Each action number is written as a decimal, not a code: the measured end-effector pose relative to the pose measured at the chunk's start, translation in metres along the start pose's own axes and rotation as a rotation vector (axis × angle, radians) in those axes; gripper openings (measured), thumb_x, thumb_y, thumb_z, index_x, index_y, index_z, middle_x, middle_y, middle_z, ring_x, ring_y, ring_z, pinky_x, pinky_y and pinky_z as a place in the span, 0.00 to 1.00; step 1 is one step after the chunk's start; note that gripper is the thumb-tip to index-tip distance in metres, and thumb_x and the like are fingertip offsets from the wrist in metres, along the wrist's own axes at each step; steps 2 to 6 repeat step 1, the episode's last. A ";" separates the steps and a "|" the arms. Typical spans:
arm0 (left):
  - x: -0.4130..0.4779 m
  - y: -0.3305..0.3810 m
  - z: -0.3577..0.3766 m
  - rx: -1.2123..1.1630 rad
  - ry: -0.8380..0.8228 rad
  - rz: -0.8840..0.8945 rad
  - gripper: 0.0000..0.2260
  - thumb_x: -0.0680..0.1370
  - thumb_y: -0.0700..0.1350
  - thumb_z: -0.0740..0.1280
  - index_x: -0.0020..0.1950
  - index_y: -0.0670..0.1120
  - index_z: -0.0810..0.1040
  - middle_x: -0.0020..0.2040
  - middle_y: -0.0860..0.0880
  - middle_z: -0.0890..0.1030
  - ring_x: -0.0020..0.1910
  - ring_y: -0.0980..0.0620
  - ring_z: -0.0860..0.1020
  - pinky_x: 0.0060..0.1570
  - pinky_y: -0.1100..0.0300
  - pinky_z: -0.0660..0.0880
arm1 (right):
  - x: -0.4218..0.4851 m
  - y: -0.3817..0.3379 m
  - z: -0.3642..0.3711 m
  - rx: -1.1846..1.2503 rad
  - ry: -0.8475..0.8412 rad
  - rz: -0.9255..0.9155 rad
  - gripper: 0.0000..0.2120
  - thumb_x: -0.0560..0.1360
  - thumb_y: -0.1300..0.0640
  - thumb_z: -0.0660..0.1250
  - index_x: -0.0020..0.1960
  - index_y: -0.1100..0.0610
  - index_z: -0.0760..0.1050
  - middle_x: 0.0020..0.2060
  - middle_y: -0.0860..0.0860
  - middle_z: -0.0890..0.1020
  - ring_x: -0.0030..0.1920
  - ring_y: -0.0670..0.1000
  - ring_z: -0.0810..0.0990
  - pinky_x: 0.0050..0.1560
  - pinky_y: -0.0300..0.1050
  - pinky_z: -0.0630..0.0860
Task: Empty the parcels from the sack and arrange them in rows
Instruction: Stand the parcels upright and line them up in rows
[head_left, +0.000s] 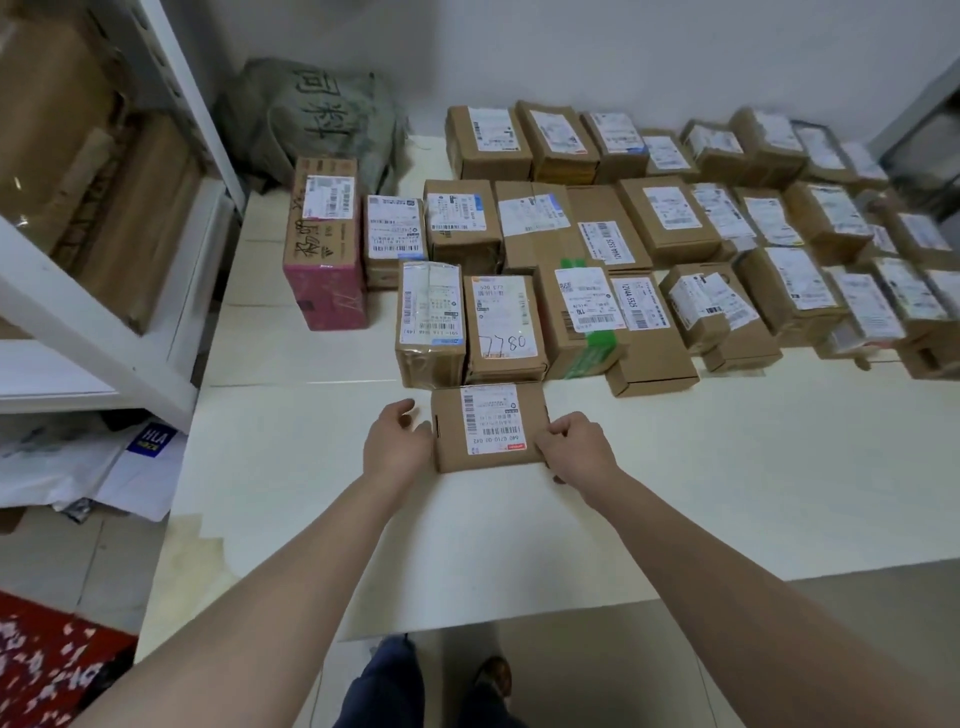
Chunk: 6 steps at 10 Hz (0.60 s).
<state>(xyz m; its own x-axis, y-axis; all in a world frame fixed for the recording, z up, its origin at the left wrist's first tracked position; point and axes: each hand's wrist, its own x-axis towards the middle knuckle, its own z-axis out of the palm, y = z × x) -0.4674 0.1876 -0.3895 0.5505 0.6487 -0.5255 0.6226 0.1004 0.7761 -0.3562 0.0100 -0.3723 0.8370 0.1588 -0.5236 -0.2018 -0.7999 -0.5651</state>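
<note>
We have three rows of parcels (649, 228) laid out on the pale floor sheet (519, 519), and a fourth is just starting. Our left hand (397, 441) and right hand (574, 447) press against the two sides of a small brown parcel (488, 428), fingers curled onto its edges, setting it just in front of the near row. The grey sack (311, 119) slumps in the corner, seemingly near empty; we cannot see inside.
</note>
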 end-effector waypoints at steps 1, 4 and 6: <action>0.012 -0.012 -0.009 0.166 0.021 0.053 0.21 0.79 0.41 0.64 0.72 0.46 0.71 0.67 0.45 0.76 0.63 0.46 0.76 0.60 0.53 0.72 | 0.005 0.006 -0.005 -0.028 0.007 0.024 0.13 0.75 0.49 0.64 0.56 0.55 0.74 0.53 0.55 0.80 0.49 0.55 0.81 0.51 0.54 0.81; 0.012 -0.012 -0.009 0.166 0.021 0.053 0.21 0.79 0.41 0.64 0.72 0.46 0.71 0.67 0.45 0.76 0.63 0.46 0.76 0.60 0.53 0.72 | 0.005 0.006 -0.005 -0.028 0.007 0.024 0.13 0.75 0.49 0.64 0.56 0.55 0.74 0.53 0.55 0.80 0.49 0.55 0.81 0.51 0.54 0.81; 0.012 -0.012 -0.009 0.166 0.021 0.053 0.21 0.79 0.41 0.64 0.72 0.46 0.71 0.67 0.45 0.76 0.63 0.46 0.76 0.60 0.53 0.72 | 0.005 0.006 -0.005 -0.028 0.007 0.024 0.13 0.75 0.49 0.64 0.56 0.55 0.74 0.53 0.55 0.80 0.49 0.55 0.81 0.51 0.54 0.81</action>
